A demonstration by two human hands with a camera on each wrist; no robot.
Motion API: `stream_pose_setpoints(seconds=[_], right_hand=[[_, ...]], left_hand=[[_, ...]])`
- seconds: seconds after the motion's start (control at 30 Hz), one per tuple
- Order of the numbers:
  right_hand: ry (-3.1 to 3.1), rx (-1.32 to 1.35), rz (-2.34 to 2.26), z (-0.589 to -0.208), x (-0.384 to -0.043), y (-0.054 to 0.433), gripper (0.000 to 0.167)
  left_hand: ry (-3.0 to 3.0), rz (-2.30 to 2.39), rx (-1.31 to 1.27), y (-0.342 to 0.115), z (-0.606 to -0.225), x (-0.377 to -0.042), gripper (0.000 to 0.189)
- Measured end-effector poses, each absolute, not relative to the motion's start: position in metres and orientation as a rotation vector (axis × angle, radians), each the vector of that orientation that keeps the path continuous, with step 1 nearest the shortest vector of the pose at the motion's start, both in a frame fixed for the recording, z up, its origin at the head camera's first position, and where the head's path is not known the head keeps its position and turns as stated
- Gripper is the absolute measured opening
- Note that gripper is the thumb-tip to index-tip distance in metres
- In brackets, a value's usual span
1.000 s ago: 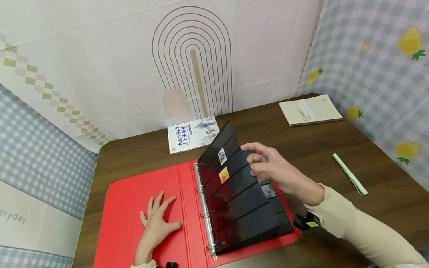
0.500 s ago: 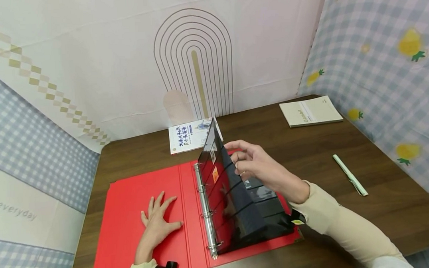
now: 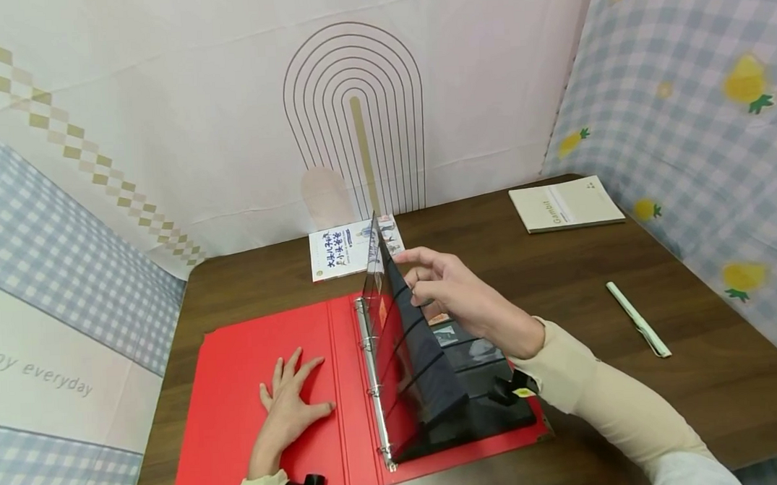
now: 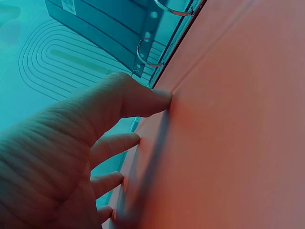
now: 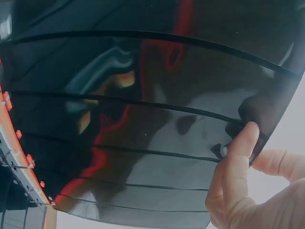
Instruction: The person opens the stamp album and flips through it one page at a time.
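Observation:
A red ring binder [image 3: 237,365] lies spread on the desk, its metal rings [image 3: 374,388] down the middle. My left hand [image 3: 290,409] rests on the bare left cover with fingers spread; in the left wrist view the thumb [image 4: 147,100] touches the red surface. Between thumb and fingers, my right hand [image 3: 452,290] pinches the outer edge of a black stamp page [image 3: 427,375], which stands steeply raised from the rings. An orange stamp [image 3: 383,311] shows through its side. Beneath, another black page [image 3: 494,419] lies flat with a grey stamp [image 3: 446,335] in its strips.
A white picture book [image 3: 337,255] lies behind the binder, partly overlapped by the raised page. At the back right is a cream notebook [image 3: 565,204], and a pale green pen [image 3: 638,320] lies to the right. Fabric curtains [image 3: 227,134] hang along the desk's back and sides.
My right hand has moved left, tilting the black page from leaning right to nearly upright and uncovering more of the page beneath. My left hand has stayed in place on the cover.

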State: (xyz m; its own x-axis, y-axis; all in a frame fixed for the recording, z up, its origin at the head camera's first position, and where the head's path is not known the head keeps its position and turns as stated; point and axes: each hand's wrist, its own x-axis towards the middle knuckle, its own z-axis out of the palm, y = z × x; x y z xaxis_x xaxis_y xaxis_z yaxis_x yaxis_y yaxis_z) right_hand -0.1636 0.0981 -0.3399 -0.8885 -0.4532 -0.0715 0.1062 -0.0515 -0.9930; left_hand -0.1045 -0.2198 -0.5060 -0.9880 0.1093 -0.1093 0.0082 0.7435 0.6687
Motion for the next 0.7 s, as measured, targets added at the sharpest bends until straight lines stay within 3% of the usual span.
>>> stream_pose_setpoints(seconds=[0.7], right_hand=[[1.818, -0.500, -1.947, -0.333, -0.162, 0.070, 0.057]], left_hand=[[2.798, 1.093, 0.113, -0.221, -0.507, -0.104, 0.075]])
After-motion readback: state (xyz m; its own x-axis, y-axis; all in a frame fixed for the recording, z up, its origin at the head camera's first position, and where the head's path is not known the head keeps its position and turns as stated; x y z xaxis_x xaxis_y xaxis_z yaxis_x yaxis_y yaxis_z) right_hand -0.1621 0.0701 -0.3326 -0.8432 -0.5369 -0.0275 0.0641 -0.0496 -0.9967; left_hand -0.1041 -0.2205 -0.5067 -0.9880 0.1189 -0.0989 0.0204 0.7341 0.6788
